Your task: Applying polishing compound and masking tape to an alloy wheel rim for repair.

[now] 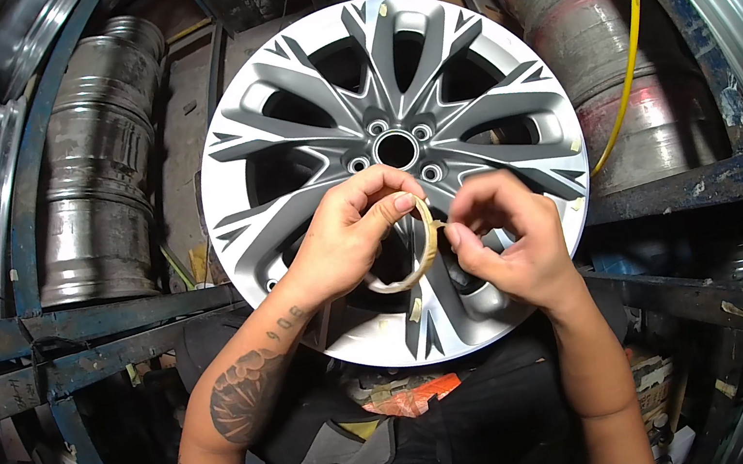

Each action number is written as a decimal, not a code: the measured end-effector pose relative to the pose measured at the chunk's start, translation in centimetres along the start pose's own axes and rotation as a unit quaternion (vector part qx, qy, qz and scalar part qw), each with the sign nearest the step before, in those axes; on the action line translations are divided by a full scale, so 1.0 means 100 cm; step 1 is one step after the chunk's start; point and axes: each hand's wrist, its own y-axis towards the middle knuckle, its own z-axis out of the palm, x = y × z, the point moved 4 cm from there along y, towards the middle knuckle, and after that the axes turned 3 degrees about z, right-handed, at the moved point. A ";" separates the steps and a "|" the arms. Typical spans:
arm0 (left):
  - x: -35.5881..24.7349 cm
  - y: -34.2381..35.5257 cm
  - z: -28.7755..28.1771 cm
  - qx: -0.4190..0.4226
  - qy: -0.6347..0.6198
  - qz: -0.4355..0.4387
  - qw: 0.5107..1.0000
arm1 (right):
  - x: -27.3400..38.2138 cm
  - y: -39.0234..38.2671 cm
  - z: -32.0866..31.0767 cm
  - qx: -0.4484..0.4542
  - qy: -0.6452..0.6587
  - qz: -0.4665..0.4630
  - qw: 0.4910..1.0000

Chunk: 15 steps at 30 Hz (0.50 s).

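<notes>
A silver and dark grey alloy wheel (232, 191) lies face up in front of me. Above its lower half, my left hand (344, 241) pinches a narrow roll of masking tape (434, 246) between thumb and fingers. My right hand (523, 246) is at the roll's right side, its thumb and forefinger closed on a short tape end that leads off the roll; those fingertips are slightly blurred. Small pieces of tape stick to the wheel, one on the near spoke (417, 310), another at the right edge (576, 144) and one at the far rim (383, 9).
Stacked bare metal wheel barrels stand at the left (101, 199) and right (596, 47). A yellow hose (632, 51) hangs down on the right. Blue metal frame bars (698, 185) flank the wheel. Grey cloth (336, 459) and an orange piece (423, 394) lie near my lap.
</notes>
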 end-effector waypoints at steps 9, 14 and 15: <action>-0.016 -0.001 0.000 0.018 0.128 0.040 0.991 | 0.001 0.006 0.005 -0.006 -0.109 -0.110 0.988; -0.032 -0.006 0.011 0.072 0.298 0.218 0.926 | 0.011 0.004 0.009 -0.035 -0.167 -0.170 0.971; -0.027 -0.007 0.011 0.105 0.182 0.092 0.973 | 0.014 0.003 0.010 -0.036 -0.149 -0.178 0.972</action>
